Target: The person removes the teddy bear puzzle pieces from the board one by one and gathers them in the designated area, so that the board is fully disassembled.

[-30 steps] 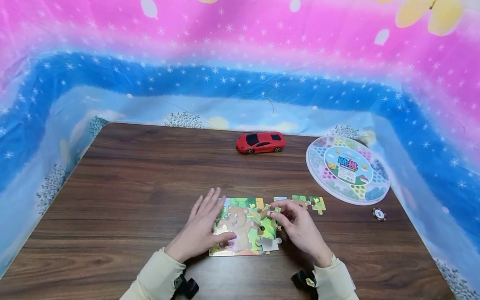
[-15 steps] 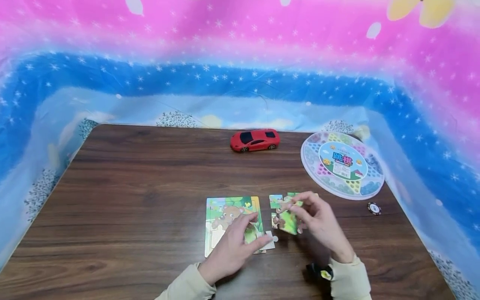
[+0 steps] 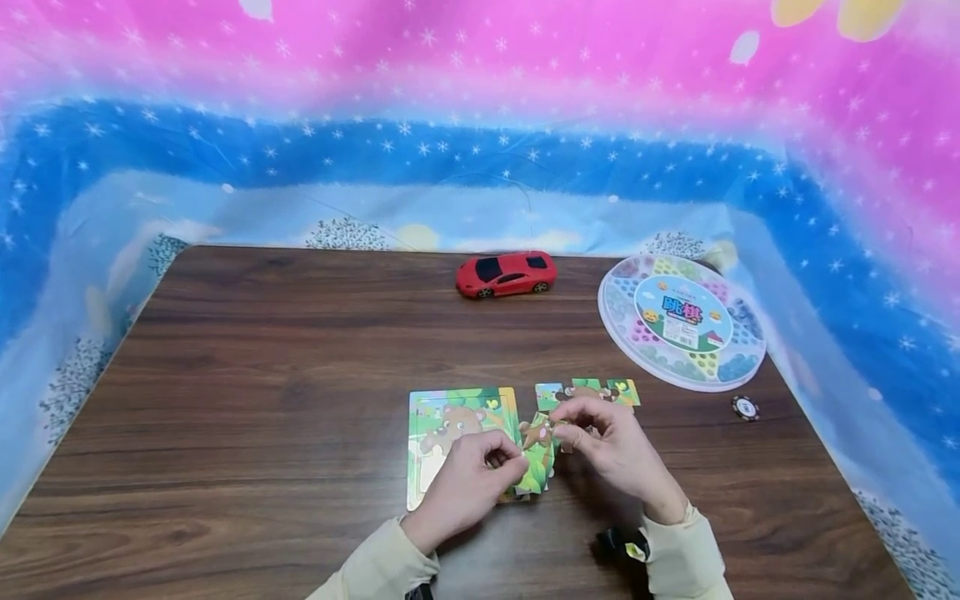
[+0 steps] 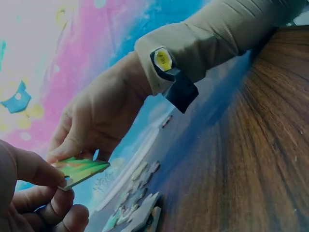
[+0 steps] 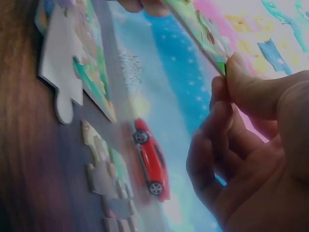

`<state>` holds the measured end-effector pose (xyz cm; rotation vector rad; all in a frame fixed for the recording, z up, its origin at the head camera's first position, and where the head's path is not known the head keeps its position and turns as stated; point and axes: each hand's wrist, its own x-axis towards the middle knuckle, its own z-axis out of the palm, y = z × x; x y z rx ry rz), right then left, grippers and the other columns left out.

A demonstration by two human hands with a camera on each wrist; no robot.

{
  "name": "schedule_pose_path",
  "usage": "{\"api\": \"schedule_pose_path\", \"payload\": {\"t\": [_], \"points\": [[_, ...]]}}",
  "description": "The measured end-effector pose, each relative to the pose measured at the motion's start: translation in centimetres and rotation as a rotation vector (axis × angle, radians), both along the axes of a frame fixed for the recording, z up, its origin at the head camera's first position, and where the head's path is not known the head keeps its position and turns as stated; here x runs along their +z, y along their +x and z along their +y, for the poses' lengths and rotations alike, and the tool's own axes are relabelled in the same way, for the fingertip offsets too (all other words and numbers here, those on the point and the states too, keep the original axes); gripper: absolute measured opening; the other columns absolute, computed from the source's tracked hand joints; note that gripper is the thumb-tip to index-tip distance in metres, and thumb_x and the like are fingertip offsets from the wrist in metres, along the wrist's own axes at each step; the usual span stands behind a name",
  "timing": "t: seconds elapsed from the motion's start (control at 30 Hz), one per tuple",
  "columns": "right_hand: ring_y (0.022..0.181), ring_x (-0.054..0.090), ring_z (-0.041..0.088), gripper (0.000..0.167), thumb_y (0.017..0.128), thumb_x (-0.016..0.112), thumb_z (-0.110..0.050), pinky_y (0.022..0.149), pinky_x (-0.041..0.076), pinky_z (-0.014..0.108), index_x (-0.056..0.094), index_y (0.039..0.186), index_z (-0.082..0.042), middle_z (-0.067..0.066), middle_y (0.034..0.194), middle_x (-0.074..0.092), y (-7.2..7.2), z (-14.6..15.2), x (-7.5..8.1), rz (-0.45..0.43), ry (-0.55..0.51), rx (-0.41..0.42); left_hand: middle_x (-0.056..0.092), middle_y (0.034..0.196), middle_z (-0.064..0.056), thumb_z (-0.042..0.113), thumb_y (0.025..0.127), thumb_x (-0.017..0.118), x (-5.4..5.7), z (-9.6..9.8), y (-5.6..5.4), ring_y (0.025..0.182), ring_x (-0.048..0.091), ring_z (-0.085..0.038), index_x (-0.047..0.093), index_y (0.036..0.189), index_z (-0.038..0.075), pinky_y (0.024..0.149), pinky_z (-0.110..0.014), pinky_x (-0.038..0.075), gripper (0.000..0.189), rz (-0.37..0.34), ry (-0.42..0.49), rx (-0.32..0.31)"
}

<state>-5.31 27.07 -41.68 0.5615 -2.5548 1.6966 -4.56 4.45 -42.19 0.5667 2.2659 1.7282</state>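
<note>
Raised above the table, a green and brown section of jigsaw puzzle [image 3: 536,468] is pinched between both hands. The thumb and forefinger of my left hand [image 3: 471,483] grip its lower left side. My right hand [image 3: 621,457] pinches its upper right corner. In the left wrist view the section [image 4: 84,170] is seen nearly edge-on between the fingertips. Under and beside my left hand lies the bear puzzle board [image 3: 422,408], partly covered by that hand. A pale, blank-sided puzzle piece [image 5: 60,63] overlaps the board's edge in the right wrist view.
Several loose puzzle pieces [image 3: 624,392] lie just beyond my right hand. A red toy car [image 3: 507,275] stands near the table's back edge. A round Chinese checkers set [image 3: 682,323] and a small poker chip [image 3: 746,407] are at the right.
My right hand has brought the puzzle section back left toward the board. My left hand came over from the board's left side, and its fingers now pinch the section too.
</note>
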Motion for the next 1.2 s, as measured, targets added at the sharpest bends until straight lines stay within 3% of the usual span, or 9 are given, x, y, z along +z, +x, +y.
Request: {"api": "schedule_pose_path", "payload": {"t": [0.13,0.27,0.33,0.4,0.5,0.6,0.67,0.77,1.2], "points": [[0.072,0.057,0.021,0.010,0.092,0.065,-0.007,0.059,0.049,0.027,0.068,0.096,-0.015,-0.001,0.093,0.065,0.1,-0.5,0.0,0.052,-0.026,0.014,0.061,0.069,0.008,0.012,0.085,0.064,0.1,0.2,-0.2,0.061,0.052,-0.006,0.069,0.076,0.013,0.057,-0.023,0.045,0.010,-0.007,-0.034,0.022],[0.070,0.058,0.014,0.014,0.092,0.057,0.009,0.054,0.050,0.027,0.064,0.095,-0.003,0.006,0.091,0.064,0.1,-0.6,0.4,0.173,-0.240,0.083,0.059,0.065,0.008,0.008,0.082,0.062,-0.3,-0.1,-0.5,0.060,0.050,-0.006,0.068,0.073,0.012,0.056,-0.022,0.044,0.011,0.011,-0.077,0.065],[0.070,0.061,0.014,0.013,0.091,0.056,0.012,0.054,0.052,0.028,0.063,0.095,0.002,0.008,0.089,0.066,0.1,0.3,0.8,0.179,-0.281,0.047,0.058,0.065,0.007,0.007,0.083,0.062,-0.7,-0.6,-0.7,0.060,0.051,-0.006,0.068,0.073,0.011,0.057,-0.023,0.044,0.012,0.003,-0.089,0.095],[0.070,0.063,0.013,0.011,0.091,0.060,0.006,0.057,0.053,0.026,0.067,0.097,-0.001,0.005,0.089,0.069,0.1,2.2,1.0,0.162,-0.166,-0.094,0.059,0.066,0.006,0.006,0.084,0.064,-1.0,-1.2,-0.9,0.061,0.052,-0.008,0.068,0.074,0.010,0.057,-0.023,0.046,0.012,-0.006,-0.082,0.132],[0.061,0.057,0.013,0.014,0.095,0.063,-0.012,0.057,0.049,0.027,0.073,0.104,-0.011,0.000,0.083,0.070,0.2,6.0,0.8,0.024,0.220,-0.343,0.062,0.066,-0.004,0.005,0.087,0.066,-1.0,-2.2,-1.3,0.053,0.055,-0.016,0.068,0.079,0.005,0.048,-0.029,0.050,0.008,-0.063,0.004,0.185],[0.051,0.044,0.014,0.021,0.098,0.060,-0.024,0.049,0.038,0.028,0.073,0.112,-0.014,0.001,0.071,0.064,0.3,9.0,0.3,-0.112,0.506,-0.448,0.062,0.066,-0.010,0.003,0.087,0.068,-0.9,-3.0,-1.6,0.048,0.054,-0.018,0.067,0.082,0.000,0.041,-0.028,0.047,0.006,-0.100,0.096,0.250],[0.050,0.042,0.015,0.026,0.099,0.058,-0.026,0.050,0.037,0.029,0.071,0.115,-0.011,0.003,0.071,0.063,0.4,10.0,0.0,-0.205,0.554,-0.460,0.062,0.066,-0.010,0.003,0.087,0.069,-0.9,-3.4,-1.8,0.049,0.053,-0.015,0.067,0.082,-0.001,0.042,-0.025,0.045,0.006,-0.109,0.130,0.287],[0.056,0.049,0.015,0.026,0.096,0.063,-0.023,0.054,0.040,0.030,0.070,0.113,-0.006,0.003,0.076,0.067,0.2,10.4,-0.5,-0.242,0.582,-0.502,0.062,0.068,-0.008,0.004,0.086,0.070,-0.8,-3.7,-1.9,0.053,0.049,-0.008,0.069,0.083,0.000,0.048,-0.019,0.040,0.006,-0.100,0.127,0.325],[0.068,0.054,0.020,0.026,0.090,0.071,-0.021,0.057,0.041,0.031,0.064,0.105,-0.002,0.006,0.083,0.063,-0.2,9.6,-1.9,-0.233,0.646,-0.595,0.063,0.071,-0.011,0.012,0.090,0.068,-0.9,-4.3,-2.0,0.053,0.049,-0.013,0.069,0.089,0.002,0.047,-0.022,0.040,0.010,-0.170,0.140,0.336]]}}
